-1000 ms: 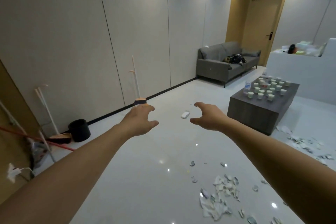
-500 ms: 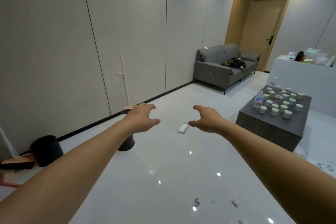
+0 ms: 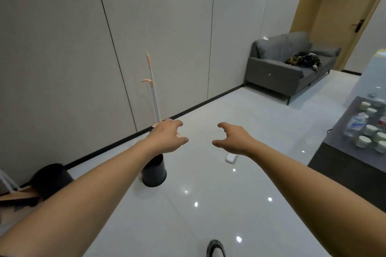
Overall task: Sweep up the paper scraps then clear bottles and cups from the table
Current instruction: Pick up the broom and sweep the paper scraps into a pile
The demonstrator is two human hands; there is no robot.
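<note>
Above the glossy white floor, left hand and right hand reach forward, loosely spread and holding nothing, near the upright white-and-peach-handled broom standing by a black cylindrical bin.

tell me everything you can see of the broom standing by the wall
The broom stands nearly upright close to the pale panelled wall, with a thin white pole, a peach-coloured tip at the top and a peach clip or hook partway down. It looks like plastic. Its lower end is hidden behind the left hand, so the bristles cannot be made out. Whether it leans on the wall or stands free cannot be told. Neither hand touches it.
</note>
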